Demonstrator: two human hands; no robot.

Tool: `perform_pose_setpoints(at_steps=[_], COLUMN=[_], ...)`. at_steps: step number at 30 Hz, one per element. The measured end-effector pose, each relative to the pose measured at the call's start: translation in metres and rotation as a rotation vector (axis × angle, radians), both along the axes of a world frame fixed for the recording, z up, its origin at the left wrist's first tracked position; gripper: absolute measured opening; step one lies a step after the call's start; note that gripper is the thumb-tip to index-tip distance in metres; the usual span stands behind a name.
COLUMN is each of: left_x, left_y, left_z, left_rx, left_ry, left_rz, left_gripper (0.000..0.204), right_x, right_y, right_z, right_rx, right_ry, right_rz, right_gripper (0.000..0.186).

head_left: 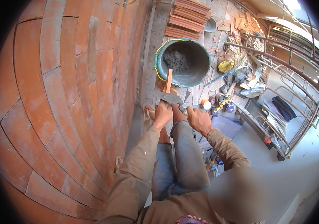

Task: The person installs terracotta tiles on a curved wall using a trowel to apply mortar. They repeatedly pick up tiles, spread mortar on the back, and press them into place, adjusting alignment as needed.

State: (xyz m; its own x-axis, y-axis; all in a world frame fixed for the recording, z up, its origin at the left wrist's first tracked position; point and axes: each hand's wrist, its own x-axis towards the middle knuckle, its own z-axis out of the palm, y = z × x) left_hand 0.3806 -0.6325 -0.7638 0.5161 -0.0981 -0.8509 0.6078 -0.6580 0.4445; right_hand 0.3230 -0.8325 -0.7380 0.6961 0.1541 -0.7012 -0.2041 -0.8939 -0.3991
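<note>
My left hand (161,113) is closed round a narrow orange clay tile (168,79), which points away from me toward the bucket. The fist of my right hand (199,121) grips the handle of a trowel (182,108). Grey mortar (170,98) covers the trowel's blade, which lies across the near part of the tile; whether they touch I cannot tell. Just beyond both hands stands a dark green bucket (202,61) with a yellow and green handle. Wet grey mortar (175,61) is heaped at the left inside it.
A wall of orange tiles (66,93) rises close on my left. Stacked clay tiles (187,16) and a small grey bucket (211,24) stand beyond the large bucket. To my right are a yellow level (221,106), scattered rubble and metal scaffold frames (286,74).
</note>
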Motion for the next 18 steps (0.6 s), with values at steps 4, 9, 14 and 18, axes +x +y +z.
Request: perform_pose_setpoints(at_steps=[4, 9, 14, 18], left_x=[-0.001, 0.003, -0.025, -0.031], left_y=[0.006, 0.02, 0.061, 0.093], left_z=[-0.006, -0.007, -0.03, -0.022], left_rx=[-0.078, -0.128, -0.16, -0.188], left_ry=[-0.032, -0.114, -0.295, -0.171], left_rz=[0.101, 0.161, 0.271, 0.277], left_gripper=[0.061, 0.059, 0.059, 0.061], right_x=[0.003, 0.017, 0.031, 0.026], right_y=[0.011, 0.028, 0.056, 0.08], right_z=[0.007, 0.004, 0.015, 0.009], right_rx=[-0.003, 0.018, 0.069, 0.141], right_ry=[0.033, 0.043, 0.021, 0.03], right_rz=[-0.003, 0.002, 0.063, 0.1], right_gripper=[0.019, 0.019, 0.02, 0.024])
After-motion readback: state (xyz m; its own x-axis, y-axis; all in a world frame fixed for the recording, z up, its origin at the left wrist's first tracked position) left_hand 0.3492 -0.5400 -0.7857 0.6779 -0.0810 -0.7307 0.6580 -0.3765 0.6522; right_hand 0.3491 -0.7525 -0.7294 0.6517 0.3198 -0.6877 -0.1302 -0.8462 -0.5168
